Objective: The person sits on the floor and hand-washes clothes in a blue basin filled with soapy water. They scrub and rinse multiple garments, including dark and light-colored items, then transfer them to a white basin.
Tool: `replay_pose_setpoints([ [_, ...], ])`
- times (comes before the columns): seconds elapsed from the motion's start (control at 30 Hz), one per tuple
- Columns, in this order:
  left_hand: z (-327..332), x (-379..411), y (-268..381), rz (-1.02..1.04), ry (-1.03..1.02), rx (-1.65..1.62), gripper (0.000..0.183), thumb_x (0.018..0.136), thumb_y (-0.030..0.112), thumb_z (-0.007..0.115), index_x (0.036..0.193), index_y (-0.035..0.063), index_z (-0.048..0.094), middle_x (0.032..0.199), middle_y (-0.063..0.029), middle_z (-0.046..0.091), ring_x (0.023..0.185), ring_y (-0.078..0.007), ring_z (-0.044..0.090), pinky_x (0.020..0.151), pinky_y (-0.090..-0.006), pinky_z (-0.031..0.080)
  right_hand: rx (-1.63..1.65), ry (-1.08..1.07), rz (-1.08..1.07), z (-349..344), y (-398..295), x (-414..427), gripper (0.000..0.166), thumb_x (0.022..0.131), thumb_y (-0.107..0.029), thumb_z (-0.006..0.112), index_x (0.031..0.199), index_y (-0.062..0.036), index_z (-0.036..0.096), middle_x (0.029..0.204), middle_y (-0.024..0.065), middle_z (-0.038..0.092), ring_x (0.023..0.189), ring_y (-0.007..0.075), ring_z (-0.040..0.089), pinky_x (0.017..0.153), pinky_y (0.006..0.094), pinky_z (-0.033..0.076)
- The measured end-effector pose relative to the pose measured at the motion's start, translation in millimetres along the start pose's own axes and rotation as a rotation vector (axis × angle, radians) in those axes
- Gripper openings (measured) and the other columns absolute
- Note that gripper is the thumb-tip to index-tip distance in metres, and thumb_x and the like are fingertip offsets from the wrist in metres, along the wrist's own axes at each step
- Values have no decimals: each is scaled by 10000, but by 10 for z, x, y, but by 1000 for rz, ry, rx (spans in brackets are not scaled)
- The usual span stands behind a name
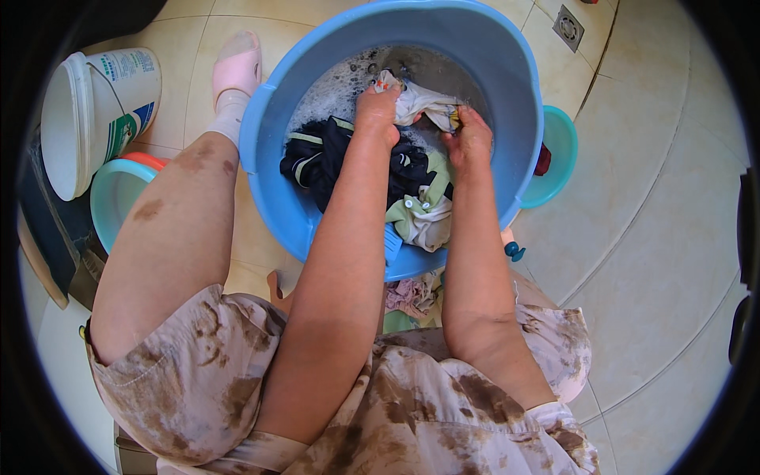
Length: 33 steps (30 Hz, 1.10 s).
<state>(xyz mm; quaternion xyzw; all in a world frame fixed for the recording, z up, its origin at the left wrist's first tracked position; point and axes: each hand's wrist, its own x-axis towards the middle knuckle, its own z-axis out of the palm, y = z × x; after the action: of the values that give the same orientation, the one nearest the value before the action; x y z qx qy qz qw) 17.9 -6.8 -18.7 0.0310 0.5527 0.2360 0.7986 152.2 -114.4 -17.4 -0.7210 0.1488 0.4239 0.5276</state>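
Note:
A large blue plastic tub (261, 130) stands in front of me with soapy water (332, 89) in it. Over the water, my left hand (379, 110) grips one end of a wet white cloth garment (424, 104) with small orange marks. The other end, with a yellow patch, is in my right hand (469, 133). Below my hands lies a heap of dark navy clothing (320, 160) with pale green stripes. Against it rests a white and light green garment (427, 219) with buttons, beside a ribbed blue plastic part (392, 243) at the tub's near side.
Left of the tub are a white plastic bucket (65, 130) on its side and a turquoise basin (113, 196). A green basin (561, 160) with dark red cloth (542, 160) stands at the right. Pink cloth (409, 295) lies near my lap. A floor drain (569, 28) is at the top right.

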Motion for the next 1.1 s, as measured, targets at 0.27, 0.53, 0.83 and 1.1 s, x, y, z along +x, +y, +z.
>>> replay_pose_setpoints([
  [0.27, -166, 34, 50, -127, -49, 30, 295, 860, 358, 715, 862, 75, 631, 777, -46, 620, 602, -176, 564, 540, -323, 465, -791, 18, -824, 895, 77, -972, 217, 847, -255, 624, 825, -40, 643, 723, 207, 644, 612, 337, 638, 614, 432, 509],
  [0.53, 398, -275, -143, -112, -56, 99, 192, 868, 280, 645, 840, 91, 628, 714, -22, 605, 555, -162, 553, 464, -336, 405, -843, 236, -686, 618, -147, -480, 328, 881, -321, 545, 737, -50, 661, 749, 242, 649, 715, 440, 634, 665, 526, 492],
  [0.83, 138, -155, -117, -304, -285, 111, 216, 920, 316, 590, 848, 113, 583, 684, -45, 591, 571, -183, 555, 439, -343, 355, -921, 264, -744, 669, -155, -265, 295, 901, -288, 591, 820, -23, 692, 724, 251, 634, 694, 387, 638, 629, 460, 491],
  [1.1, 131, -264, 208, 56, -68, 354, 265, 836, 242, 742, 992, 59, 631, 874, -95, 675, 681, -204, 629, 512, -337, 436, -123, -53, -116, 143, -168, -61, 399, 869, -207, 716, 1171, 18, 585, 1031, 87, 649, 854, 190, 618, 623, 336, 493],
])
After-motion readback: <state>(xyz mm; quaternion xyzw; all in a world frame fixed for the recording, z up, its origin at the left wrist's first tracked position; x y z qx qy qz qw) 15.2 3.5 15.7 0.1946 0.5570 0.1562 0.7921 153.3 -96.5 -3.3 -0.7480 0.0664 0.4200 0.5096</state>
